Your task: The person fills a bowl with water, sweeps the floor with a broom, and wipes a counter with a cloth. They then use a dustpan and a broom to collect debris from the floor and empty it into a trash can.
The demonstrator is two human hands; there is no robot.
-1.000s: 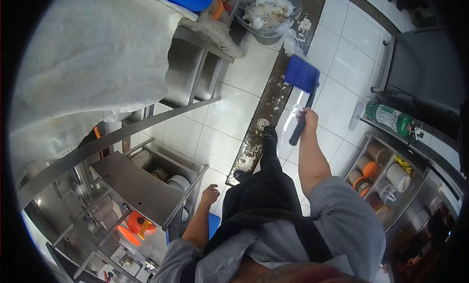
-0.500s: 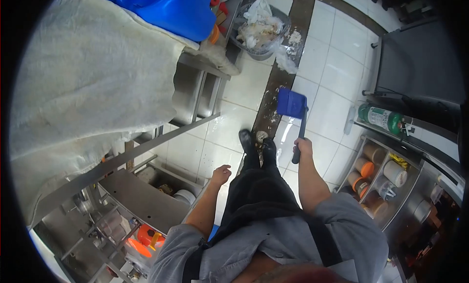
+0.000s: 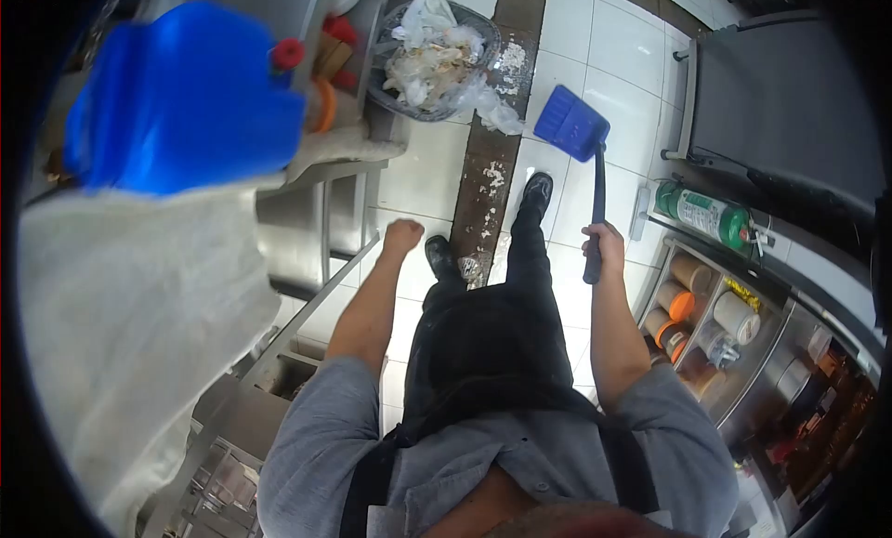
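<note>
- The right hand was clamped around the lower end of a dark handle, fingers wrapped fully round it
- That handle ran up to a blue dustpan, which was held out in front of the body over the white tiled floor, its pan tilted towards a bin
- The bin stood near the dustpan and was heaped with pale scraps and crumpled plastic, some of it spilling over the rim
- The left hand was curled into a loose fist with nothing in it, well apart from the right, out over the tiles beside a steel counter
- A dark, crumb-strewn strip ran along the floor between the two black shoes
- A big blue jug with a red cap sat above a white cloth on the left
- A green bottle lay on the right, above a shelf of orange-lidded tubs
</note>
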